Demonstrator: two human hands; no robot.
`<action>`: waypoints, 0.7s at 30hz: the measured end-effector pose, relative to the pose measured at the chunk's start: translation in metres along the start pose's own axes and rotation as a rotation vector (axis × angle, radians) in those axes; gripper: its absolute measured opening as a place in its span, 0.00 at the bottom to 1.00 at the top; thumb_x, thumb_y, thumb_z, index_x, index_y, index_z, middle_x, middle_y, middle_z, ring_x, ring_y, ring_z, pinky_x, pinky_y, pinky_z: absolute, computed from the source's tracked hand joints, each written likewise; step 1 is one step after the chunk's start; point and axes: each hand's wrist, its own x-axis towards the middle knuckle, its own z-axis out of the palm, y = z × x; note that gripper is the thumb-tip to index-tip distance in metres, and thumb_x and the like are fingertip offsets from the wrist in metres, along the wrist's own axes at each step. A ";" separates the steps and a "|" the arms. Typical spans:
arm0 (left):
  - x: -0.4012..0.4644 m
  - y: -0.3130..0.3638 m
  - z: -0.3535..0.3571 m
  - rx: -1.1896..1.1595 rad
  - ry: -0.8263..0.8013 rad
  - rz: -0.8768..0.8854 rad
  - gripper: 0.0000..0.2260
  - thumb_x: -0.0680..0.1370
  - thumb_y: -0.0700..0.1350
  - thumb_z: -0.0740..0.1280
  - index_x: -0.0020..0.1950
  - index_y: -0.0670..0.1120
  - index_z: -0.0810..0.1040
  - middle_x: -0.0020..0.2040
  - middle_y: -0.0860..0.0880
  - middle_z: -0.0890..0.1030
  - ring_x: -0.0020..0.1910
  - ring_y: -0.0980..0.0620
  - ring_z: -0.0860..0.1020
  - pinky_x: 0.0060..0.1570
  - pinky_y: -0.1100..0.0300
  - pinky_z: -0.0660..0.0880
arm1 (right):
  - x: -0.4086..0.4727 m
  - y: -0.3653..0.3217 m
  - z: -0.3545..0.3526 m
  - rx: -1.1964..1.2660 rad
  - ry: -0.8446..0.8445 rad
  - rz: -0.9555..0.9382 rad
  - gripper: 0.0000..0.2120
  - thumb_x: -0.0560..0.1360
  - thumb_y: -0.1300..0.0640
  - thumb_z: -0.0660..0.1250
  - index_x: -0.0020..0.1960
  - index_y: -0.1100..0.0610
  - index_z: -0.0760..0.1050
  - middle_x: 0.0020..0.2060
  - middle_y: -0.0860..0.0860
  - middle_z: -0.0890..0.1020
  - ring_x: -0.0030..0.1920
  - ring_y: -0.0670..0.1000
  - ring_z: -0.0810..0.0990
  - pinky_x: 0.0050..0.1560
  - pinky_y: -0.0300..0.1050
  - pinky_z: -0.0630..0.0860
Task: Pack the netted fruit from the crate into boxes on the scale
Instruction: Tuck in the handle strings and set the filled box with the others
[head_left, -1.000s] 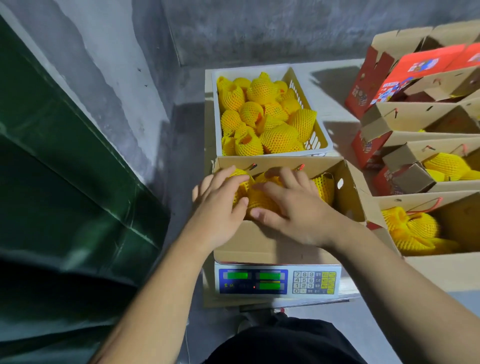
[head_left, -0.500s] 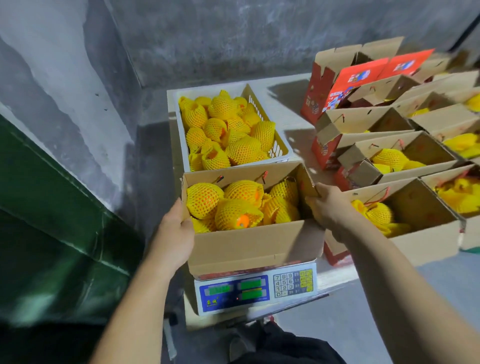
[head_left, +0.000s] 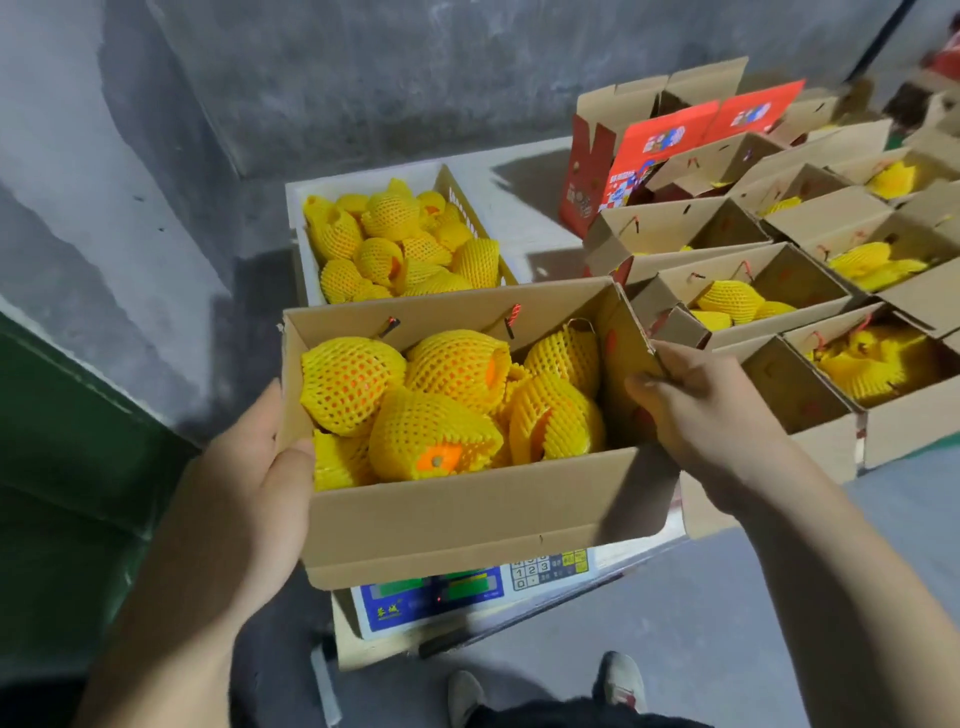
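Both hands, left hand (head_left: 249, 467) and right hand (head_left: 696, 410), now clamp the ends of the filled box (head_left: 467, 499), which has risen off the scale (head_left: 441, 597), near the crate (head_left: 311, 208). Judgement: weighing finished, box bound rightward.

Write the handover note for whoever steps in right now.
Left hand grips the left end of the filled box; right hand grips its right end.
The box sits over the scale, full of netted fruit.
Done: this box is packed.
Left: set it with the other filled boxes on the right, then pack what remains in the crate.
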 end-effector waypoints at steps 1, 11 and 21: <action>-0.001 0.010 0.002 0.005 0.008 0.027 0.21 0.79 0.52 0.56 0.69 0.63 0.77 0.49 0.58 0.85 0.45 0.56 0.82 0.44 0.50 0.77 | -0.001 0.001 -0.010 0.004 0.006 -0.011 0.11 0.84 0.58 0.62 0.48 0.48 0.81 0.37 0.48 0.81 0.39 0.51 0.76 0.39 0.46 0.72; -0.011 0.125 0.112 -0.022 0.020 0.118 0.24 0.77 0.60 0.58 0.73 0.70 0.71 0.59 0.61 0.84 0.54 0.50 0.83 0.54 0.39 0.81 | -0.018 0.053 -0.168 0.035 0.171 -0.029 0.14 0.85 0.57 0.62 0.48 0.42 0.80 0.41 0.39 0.83 0.48 0.50 0.80 0.44 0.48 0.79; -0.023 0.251 0.311 -0.142 -0.124 0.188 0.25 0.76 0.61 0.58 0.74 0.72 0.70 0.58 0.62 0.85 0.54 0.50 0.86 0.52 0.39 0.82 | -0.037 0.162 -0.366 -0.044 0.315 0.134 0.12 0.85 0.56 0.61 0.60 0.45 0.81 0.44 0.41 0.82 0.47 0.50 0.80 0.47 0.54 0.81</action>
